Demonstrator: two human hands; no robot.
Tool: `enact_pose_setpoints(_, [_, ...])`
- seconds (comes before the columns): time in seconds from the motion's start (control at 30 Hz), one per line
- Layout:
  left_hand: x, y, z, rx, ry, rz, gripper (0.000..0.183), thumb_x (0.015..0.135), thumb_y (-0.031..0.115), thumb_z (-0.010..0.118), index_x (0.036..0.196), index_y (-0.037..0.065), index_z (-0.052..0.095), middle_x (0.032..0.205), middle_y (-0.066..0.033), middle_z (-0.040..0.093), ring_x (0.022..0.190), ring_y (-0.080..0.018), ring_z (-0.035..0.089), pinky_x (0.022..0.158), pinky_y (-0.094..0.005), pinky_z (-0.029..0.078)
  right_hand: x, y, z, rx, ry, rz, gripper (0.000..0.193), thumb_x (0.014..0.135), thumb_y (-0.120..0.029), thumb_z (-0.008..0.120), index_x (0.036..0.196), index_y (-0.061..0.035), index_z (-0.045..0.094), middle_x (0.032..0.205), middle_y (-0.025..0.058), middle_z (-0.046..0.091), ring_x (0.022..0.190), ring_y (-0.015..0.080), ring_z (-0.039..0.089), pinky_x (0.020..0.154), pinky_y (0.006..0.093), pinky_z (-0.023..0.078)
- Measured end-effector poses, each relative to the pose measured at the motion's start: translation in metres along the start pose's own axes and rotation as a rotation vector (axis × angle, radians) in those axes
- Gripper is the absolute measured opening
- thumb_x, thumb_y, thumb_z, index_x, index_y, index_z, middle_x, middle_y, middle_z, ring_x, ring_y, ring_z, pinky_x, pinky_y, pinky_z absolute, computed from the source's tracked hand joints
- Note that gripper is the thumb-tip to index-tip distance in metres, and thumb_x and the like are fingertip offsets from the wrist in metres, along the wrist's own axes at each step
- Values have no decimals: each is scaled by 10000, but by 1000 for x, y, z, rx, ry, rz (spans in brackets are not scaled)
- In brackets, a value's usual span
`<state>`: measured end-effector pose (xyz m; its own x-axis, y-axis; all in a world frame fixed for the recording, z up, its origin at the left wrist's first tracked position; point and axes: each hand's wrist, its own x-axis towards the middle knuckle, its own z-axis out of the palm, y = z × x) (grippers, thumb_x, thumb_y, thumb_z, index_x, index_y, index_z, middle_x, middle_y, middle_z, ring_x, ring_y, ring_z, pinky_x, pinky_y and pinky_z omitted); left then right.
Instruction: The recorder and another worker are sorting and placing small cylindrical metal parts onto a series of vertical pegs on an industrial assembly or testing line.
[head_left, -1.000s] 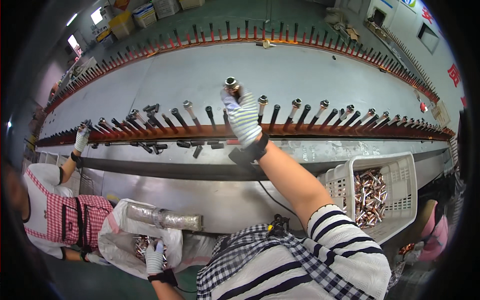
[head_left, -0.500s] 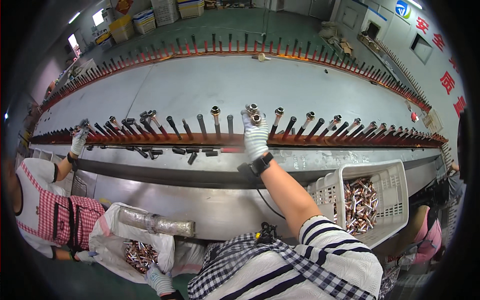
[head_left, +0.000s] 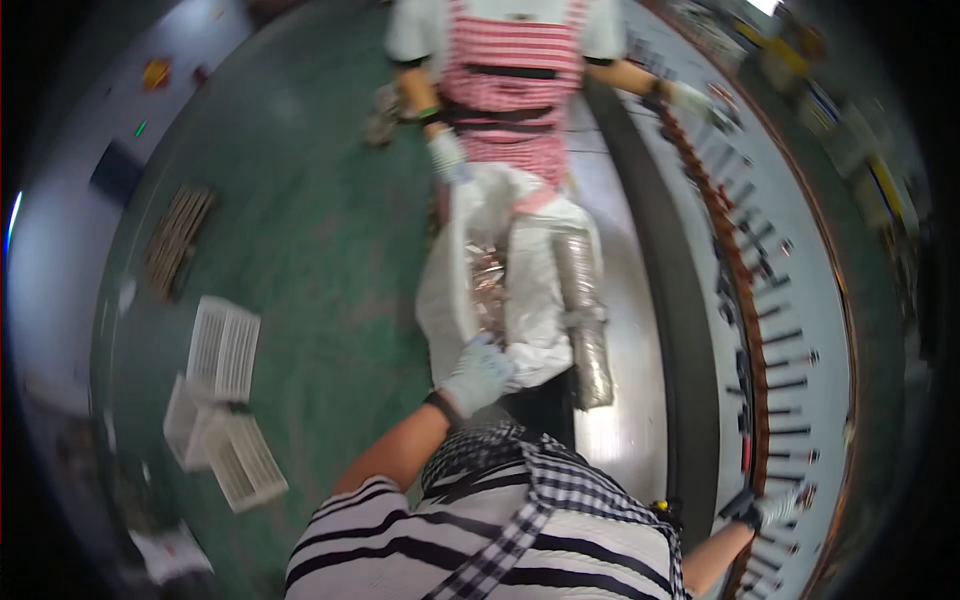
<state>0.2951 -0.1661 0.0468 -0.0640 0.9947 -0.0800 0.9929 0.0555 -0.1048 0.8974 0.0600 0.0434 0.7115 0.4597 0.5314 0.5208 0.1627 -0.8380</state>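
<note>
My left hand (head_left: 478, 376), in a pale glove, is at the near rim of a white sack (head_left: 535, 345); its fingers look closed on the rim, though blur softens them. Inside the sack lie many small copper-and-silver metal parts (head_left: 488, 285). My right hand (head_left: 782, 508), gloved with a dark band at the wrist, is at the lower right beside a long row of upright rods (head_left: 790, 432). It is closed around shiny metal fittings (head_left: 806, 494), partly hidden by the fingers. A wrapped, tape-bound roll (head_left: 583, 300) lies along the sack's right side.
A co-worker in a red checked apron (head_left: 510, 90) stands across the sack, one gloved hand (head_left: 448, 158) on its far edge, the other (head_left: 705, 108) at the rods. White plastic crates (head_left: 225, 350) and slatted wood (head_left: 178, 240) lie on the green floor (head_left: 330, 280). A metal bench (head_left: 625, 420) runs alongside.
The view has swung left, bringing the sack and co-worker to the middle. My left hand is still at the sack. My right hand still holds fittings by the rods. The picture is more blurred.
</note>
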Motion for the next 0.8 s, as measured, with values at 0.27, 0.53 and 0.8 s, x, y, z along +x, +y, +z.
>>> enact_pose_setpoints(0.27, [6,-51,-19,-268,165,-82,453,705,442,648,1014,112,615,1104,-60,578,1214,-261,417,1052,-591,170,-43,-153,68,-19,-2,-346,376,918,-54,455,1285,28,455,1249,170,527,1120,265,515,1000,361,387])
enact_pose_setpoints(0.53, [7,-88,7,-178,320,-70,221,671,270,592,819,149,702,881,-16,641,1159,-292,446,1061,-634,143,-164,-271,210,299,-453,-443,377,907,-43,442,1272,51,457,1266,181,515,1121,256,512,994,359,386])
enact_pose_setpoints(0.8, [9,-71,28,6,340,-138,218,714,227,537,755,143,735,876,-41,687,1094,-269,528,1035,-674,136,-349,-297,290,803,-1374,134,485,925,-199,497,1349,8,386,1314,111,463,1154,178,441,1020,337,298])
